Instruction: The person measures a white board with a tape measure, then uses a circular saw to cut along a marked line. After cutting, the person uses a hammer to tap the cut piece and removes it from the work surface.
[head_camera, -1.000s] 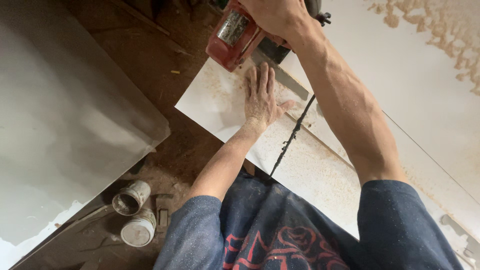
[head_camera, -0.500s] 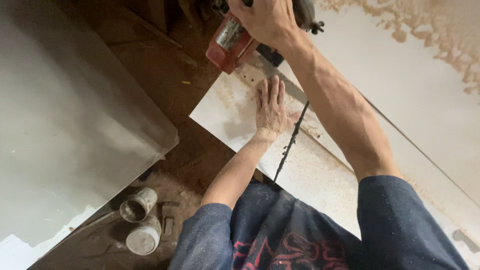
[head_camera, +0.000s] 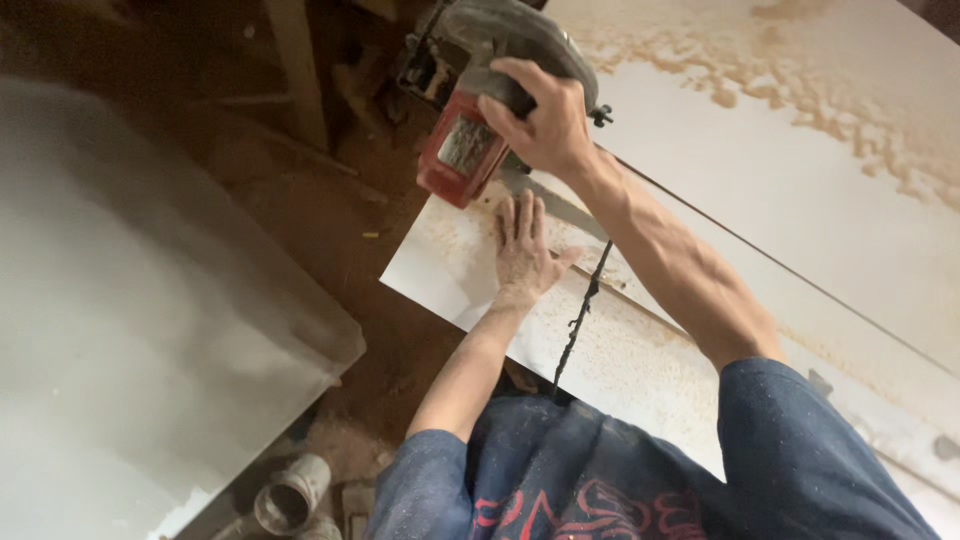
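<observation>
Right hand (head_camera: 540, 125) closed around the handle of a red circular saw (head_camera: 470, 140), at the far corner of a white board (head_camera: 620, 350). Left hand (head_camera: 522, 255) open, fingers spread, pressed flat on the board just beside the saw. Black cord (head_camera: 580, 315) trailing across the dusty board. Bigger white panel (head_camera: 800, 190) alongside, sawdust (head_camera: 800, 90) near its far edge. Grey pipe piece (head_camera: 290, 495) down on the floor (head_camera: 330, 220).

Red-and-grey circular saw (head_camera: 480, 110) on dusty white board (head_camera: 640, 350), at its far edge
</observation>
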